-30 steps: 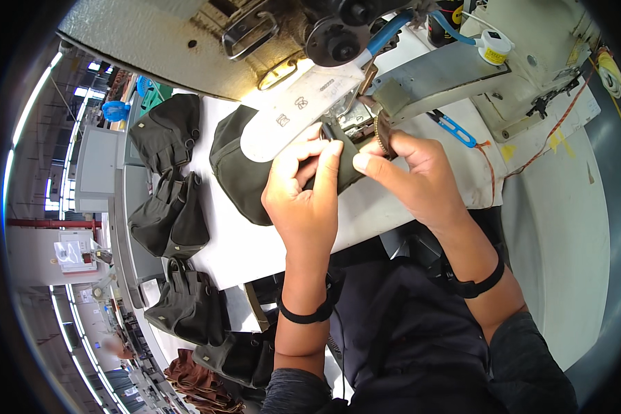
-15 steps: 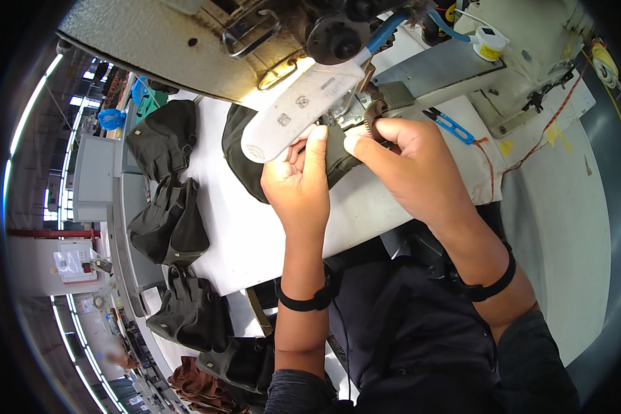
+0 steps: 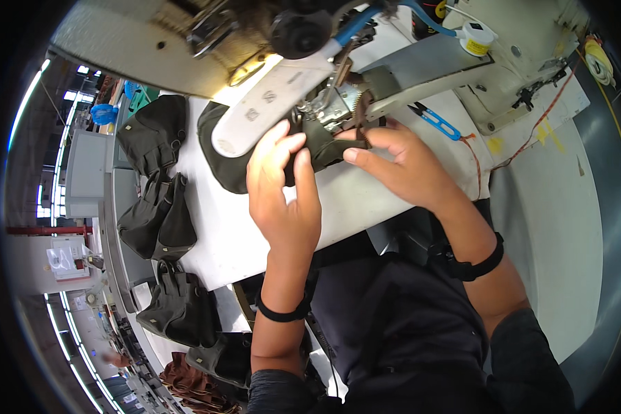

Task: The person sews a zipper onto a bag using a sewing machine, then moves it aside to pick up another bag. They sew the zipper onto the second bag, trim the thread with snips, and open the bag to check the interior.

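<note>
A dark green fabric bag (image 3: 231,162) lies on the white table under the sewing machine's arm (image 3: 272,100), with part of it at the metal needle plate area. My left hand (image 3: 283,190) rests against the bag's near side, fingers apart and partly bent. On the other side, my right hand (image 3: 407,165) has thumb and forefinger spread around the edge of a green flap, a visible gap between them. A brown strip (image 3: 361,124) stands beside the right fingertips. The machine hides the far part of the bag, and some right fingers are hidden behind the flap.
Several similar dark green bags (image 3: 162,214) line the table's left side, with brown pieces (image 3: 190,383) below them. Blue thread snips (image 3: 438,123) lie right of the machine. A blue hose (image 3: 359,26) runs above; a lamp lights the work.
Both hands have loosened: the left fingers have spread from a pinch, and the right thumb has come away from the forefinger. The whole view has shifted slightly, with the bag appearing farther left.
</note>
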The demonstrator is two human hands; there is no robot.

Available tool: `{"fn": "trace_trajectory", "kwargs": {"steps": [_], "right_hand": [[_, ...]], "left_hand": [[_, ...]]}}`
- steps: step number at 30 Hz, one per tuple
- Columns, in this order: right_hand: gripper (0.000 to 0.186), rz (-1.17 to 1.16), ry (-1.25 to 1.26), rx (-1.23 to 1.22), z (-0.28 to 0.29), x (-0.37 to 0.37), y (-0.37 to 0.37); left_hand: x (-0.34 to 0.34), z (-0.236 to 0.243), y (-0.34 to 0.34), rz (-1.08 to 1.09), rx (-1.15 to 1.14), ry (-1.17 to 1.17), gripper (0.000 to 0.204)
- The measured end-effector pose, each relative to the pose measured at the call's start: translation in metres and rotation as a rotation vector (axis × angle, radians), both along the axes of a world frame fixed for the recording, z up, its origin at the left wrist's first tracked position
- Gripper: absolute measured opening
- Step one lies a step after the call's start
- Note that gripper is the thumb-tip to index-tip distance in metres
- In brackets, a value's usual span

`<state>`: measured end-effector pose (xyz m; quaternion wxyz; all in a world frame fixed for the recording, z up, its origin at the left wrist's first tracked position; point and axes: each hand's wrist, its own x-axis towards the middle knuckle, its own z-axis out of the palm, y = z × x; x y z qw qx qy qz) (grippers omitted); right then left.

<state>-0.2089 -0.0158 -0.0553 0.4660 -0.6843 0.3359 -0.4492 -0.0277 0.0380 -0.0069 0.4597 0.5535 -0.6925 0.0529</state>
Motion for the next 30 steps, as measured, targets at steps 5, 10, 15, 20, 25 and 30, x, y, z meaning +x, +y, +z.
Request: {"fn": "trace_trajectory", "kwargs": {"steps": [5, 10, 15, 20, 25, 30], "right_hand": [[0.02, -0.09, -0.147, -0.137, 0.011, 0.01, 0.026], [0.023, 0.083, -0.331, 0.262, 0.021, 0.008, 0.026], [0.019, 0.074, -0.419, 0.426, 0.024, 0.009, 0.022], [0.019, 0.069, -0.401, 0.532, 0.041, 0.004, 0.028], [0.023, 0.07, -0.339, 0.564, 0.045, 0.004, 0.028], [0.022, 0.089, -0.403, 0.527, 0.053, 0.005, 0.024]], "left_hand": [[0.004, -0.002, 0.027, -0.005, -0.042, -0.449, 0.045], [0.012, -0.013, 0.023, 0.011, -0.095, -0.542, 0.052], [0.018, -0.015, 0.012, -0.01, -0.227, -0.529, 0.049], [0.02, -0.003, 0.015, -0.078, -0.186, -0.492, 0.059], [0.023, 0.001, 0.014, -0.105, -0.135, -0.4, 0.054], [0.024, 0.001, 0.008, -0.121, -0.141, -0.377, 0.054]]}}
